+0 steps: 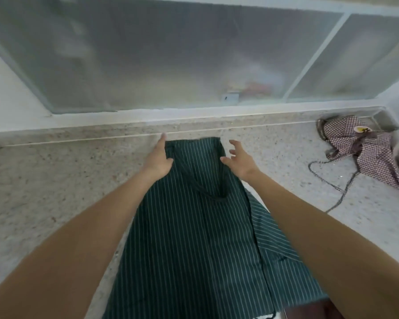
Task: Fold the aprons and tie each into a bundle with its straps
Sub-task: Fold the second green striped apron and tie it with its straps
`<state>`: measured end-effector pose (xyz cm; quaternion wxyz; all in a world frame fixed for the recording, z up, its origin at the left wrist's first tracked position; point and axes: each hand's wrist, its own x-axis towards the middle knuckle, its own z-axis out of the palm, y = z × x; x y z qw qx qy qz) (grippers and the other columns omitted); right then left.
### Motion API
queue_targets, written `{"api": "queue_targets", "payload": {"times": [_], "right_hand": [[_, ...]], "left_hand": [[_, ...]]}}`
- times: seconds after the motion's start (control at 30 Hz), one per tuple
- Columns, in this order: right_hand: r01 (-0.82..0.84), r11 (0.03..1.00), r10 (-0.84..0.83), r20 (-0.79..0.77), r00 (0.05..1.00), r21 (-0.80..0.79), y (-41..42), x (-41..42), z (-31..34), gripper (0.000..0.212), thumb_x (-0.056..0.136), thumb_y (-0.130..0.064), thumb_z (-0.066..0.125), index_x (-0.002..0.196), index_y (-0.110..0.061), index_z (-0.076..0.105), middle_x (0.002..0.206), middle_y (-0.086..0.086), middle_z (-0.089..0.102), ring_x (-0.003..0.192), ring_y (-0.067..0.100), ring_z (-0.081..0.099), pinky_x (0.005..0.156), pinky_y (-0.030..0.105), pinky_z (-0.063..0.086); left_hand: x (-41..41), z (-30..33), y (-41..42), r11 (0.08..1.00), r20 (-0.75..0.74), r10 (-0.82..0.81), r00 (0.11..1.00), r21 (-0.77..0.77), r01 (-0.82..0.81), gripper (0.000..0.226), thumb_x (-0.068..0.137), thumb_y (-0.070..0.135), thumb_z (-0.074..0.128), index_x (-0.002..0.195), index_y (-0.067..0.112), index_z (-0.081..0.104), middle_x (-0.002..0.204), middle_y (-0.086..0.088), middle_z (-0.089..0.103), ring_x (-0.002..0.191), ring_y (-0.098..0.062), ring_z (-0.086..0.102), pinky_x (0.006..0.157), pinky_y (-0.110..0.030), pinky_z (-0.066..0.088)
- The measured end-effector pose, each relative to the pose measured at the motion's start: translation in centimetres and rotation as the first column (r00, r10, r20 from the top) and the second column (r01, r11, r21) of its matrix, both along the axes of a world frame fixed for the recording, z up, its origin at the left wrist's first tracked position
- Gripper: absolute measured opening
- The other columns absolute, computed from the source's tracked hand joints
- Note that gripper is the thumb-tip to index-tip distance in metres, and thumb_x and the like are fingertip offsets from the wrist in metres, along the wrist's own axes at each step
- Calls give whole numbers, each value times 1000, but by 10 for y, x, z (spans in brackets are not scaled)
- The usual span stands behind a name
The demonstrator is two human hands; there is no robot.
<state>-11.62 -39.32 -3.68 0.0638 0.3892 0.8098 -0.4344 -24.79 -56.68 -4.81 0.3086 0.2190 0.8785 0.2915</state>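
Observation:
A dark green apron with thin white stripes (189,238) lies lengthwise on the speckled stone counter (55,192), its bib end toward the window. Its neck strap (207,194) is laid back over the cloth in a loop. The apron's right side is folded inward. My left hand (159,160) lies flat at the bib's left top corner, fingers straight, thumb on the cloth. My right hand (238,161) hovers at the bib's right top edge, fingers spread and slightly bent, holding nothing.
A crumpled red-and-white checked apron (364,153) lies at the counter's far right, its thin strap (339,189) trailing leftward. A frosted sliding window (171,54) runs behind the counter's raised back ledge (194,118). The counter's front edge is at the lower right.

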Motion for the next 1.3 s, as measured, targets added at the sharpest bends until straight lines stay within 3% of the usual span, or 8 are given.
{"api": "queue_targets", "payload": {"times": [0.1, 0.2, 0.33, 0.5, 0.7, 0.83, 1.07, 1.3], "right_hand": [[-92, 993, 81, 162, 983, 68, -6, 24, -32, 59, 96, -18, 52, 146, -13, 22, 144, 15, 42, 124, 30, 48, 94, 34, 42], [-223, 968, 181, 300, 937, 113, -10, 47, -55, 59, 96, -18, 52, 146, -8, 24, 146, 15, 36, 129, 29, 41, 101, 33, 37], [-373, 922, 301, 413, 860, 105, -10, 66, -75, 89, 89, -35, 62, 151, -14, 3, 159, 7, -7, 146, 26, 5, 117, 38, 17], [-564, 824, 455, 546, 704, 41, 12, 87, -77, 121, 72, -37, 79, 147, -36, -16, 152, -10, -31, 143, 20, -22, 107, 69, 16], [-629, 774, 507, 527, 682, 69, 43, 103, -77, 122, 70, -22, 82, 149, -35, -9, 153, -4, -29, 144, 22, -19, 111, 58, 23], [-617, 784, 535, 428, 729, 71, 48, 111, -83, 120, 69, -21, 83, 150, -30, -5, 155, 0, -26, 144, 24, -19, 115, 49, 14], [-586, 789, 517, 316, 795, 183, 68, 144, -90, 82, 88, -20, 64, 151, -28, 11, 158, 2, -8, 146, 23, -2, 117, 43, 17], [-848, 446, 532, 678, 508, 286, 126, 181, -62, 100, 85, 4, 55, 147, -43, -8, 157, 2, -11, 144, 27, 1, 106, 41, 33]], "left_hand": [[20, -31, 2, 959, -25, -251, 968, -144, 245, 76, 94, 27, 55, 151, 20, 5, 158, -12, 8, 143, -29, 17, 116, -41, 20], [41, -52, 7, 869, 124, -348, 929, -330, 369, 102, 81, 47, 67, 150, 27, -6, 156, -15, -16, 143, -37, -10, 113, -60, 11], [61, -61, 14, 750, 180, -394, 901, -503, 429, 135, 65, 49, 80, 142, 30, -29, 141, -14, -47, 133, -41, -35, 106, -70, 5], [64, -65, 21, 716, 161, -375, 913, -575, 395, 144, 59, 43, 85, 139, 29, -34, 139, -17, -49, 131, -44, -35, 104, -72, 6], [112, -45, 54, 757, -159, -315, 936, -637, 147, 113, 79, 20, 72, 148, 10, -16, 150, -34, -4, 140, -49, -1, 110, -66, 8], [170, -48, 92, 809, -271, -508, 818, -475, 345, 82, 79, 18, 72, 144, 5, 24, 148, -20, 23, 138, -35, 22, 109, -48, 27], [177, -65, 116, 741, 48, -466, 883, -524, 420, 128, 65, 33, 84, 150, 26, -11, 152, -15, -27, 141, -39, -17, 107, -68, 10], [181, -60, 139, 672, 103, -445, 889, -618, 408, 138, 59, 24, 89, 143, 43, -20, 146, -22, -35, 138, -46, -19, 105, -70, 12]]}}
